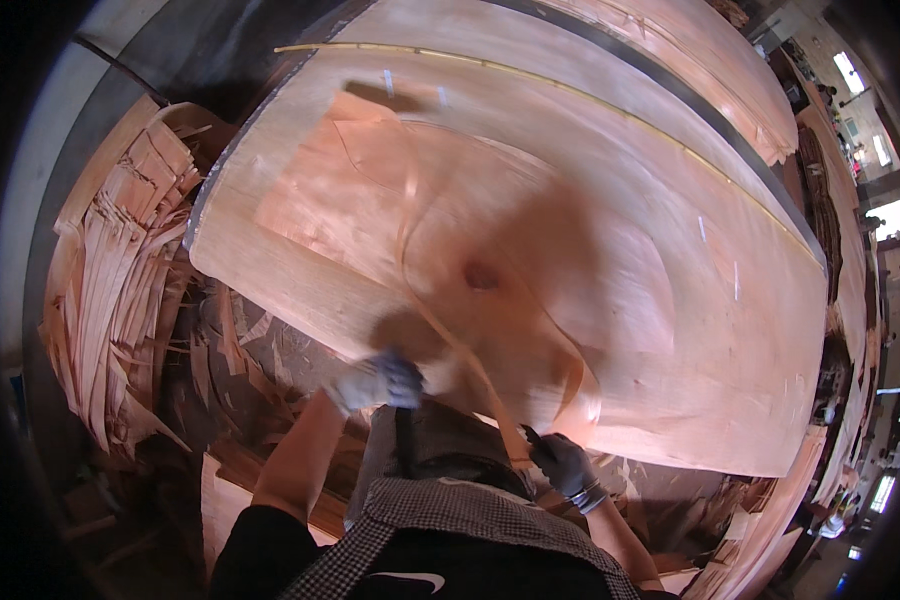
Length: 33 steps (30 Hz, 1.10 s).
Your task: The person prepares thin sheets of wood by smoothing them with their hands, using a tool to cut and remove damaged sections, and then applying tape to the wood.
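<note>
Large sheet [690, 390]'s near edge: left hand [378, 383] curled, right hand [566, 467] half-closed, holds unclear; narrow strip [510, 430] probably best eased slowly, unsplit.

Black sleeve [258, 550], checked apron [490, 512], grey-gloved hands [567, 468]

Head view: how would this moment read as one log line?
Left hand: curled, by wood sheet edge; right hand: beside loose strip; yellow pole: across sheet

The pale wooden surface [715, 410] spreads ahead of the left fingers [404, 382] and right fingers [562, 458]. On it, beyond them, lies a thin sheet [315, 190]; farther from them, a yellow stick [570, 89].
</note>
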{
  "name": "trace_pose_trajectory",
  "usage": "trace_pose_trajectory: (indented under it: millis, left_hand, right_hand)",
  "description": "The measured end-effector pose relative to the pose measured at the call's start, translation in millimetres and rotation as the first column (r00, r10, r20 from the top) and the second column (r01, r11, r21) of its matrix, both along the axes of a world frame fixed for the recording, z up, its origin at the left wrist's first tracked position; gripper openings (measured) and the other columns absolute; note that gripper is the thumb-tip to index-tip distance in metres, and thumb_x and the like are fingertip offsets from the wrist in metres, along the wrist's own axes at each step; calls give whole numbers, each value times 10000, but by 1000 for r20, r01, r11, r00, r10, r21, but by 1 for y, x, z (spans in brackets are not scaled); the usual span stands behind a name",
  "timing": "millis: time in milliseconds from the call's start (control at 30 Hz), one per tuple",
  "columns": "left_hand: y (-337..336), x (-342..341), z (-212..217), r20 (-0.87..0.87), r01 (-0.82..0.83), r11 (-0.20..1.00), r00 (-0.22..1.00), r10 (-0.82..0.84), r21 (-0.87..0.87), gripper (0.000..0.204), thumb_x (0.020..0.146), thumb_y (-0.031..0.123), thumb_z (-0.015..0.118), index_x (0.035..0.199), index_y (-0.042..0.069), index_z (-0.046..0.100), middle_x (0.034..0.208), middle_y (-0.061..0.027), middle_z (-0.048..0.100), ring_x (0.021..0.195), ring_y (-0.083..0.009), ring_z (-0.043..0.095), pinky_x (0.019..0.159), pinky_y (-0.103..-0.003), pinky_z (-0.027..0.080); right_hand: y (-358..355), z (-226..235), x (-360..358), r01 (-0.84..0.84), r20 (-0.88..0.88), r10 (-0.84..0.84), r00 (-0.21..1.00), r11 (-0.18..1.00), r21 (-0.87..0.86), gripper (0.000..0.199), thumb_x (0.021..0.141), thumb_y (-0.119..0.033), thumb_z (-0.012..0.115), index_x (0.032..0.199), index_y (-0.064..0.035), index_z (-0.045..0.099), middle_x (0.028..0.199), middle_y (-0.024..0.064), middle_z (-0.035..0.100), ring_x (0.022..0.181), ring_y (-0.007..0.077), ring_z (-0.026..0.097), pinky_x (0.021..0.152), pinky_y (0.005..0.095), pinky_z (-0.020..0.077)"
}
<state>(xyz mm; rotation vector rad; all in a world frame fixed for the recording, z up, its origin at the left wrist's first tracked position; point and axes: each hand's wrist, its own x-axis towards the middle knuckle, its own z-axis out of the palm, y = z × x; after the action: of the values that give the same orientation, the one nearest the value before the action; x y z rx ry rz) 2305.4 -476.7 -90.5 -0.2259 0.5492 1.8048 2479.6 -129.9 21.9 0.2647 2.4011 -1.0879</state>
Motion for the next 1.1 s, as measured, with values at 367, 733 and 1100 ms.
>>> trace_pose_trajectory:
  millis: [367, 733, 1100]
  left_hand:
    - [93, 71, 104, -691, -156, 984, 721, 57, -81, 253, 810, 210, 673, 972, 29, 607, 946, -40, 593, 818, -122, 558, 723, -260, 467]
    - [-167, -21, 234, -492, -881, 467, 374, 786, 76, 616, 744, 297, 696, 1236, 34, 436, 1129, -145, 516, 1051, -309, 515, 972, -504, 403]
    - [-521, -10, 218, -485, -825, 495, 326, 812, 273, 361, 836, 213, 590, 1169, 91, 521, 1112, -47, 566, 1053, -196, 519, 941, -401, 424]
  right_hand:
    - [-8, 74, 5, 349, 177, -313, 933, 666, -660, 125, 810, -58, 628, 911, 14, 641, 752, 79, 654, 573, 112, 583, 529, 231, 479]
    - [-20, -26, -54, 741, 334, -698, 633, 420, -524, 368, 882, -369, 573, 1133, -103, 539, 899, 128, 655, 400, 66, 407, 347, 244, 371]
    - [-242, -52, -198, 538, 510, -649, 565, -179, -824, 249, 854, -347, 615, 687, -214, 486, 440, -55, 340, 349, 83, 341, 320, 246, 278]
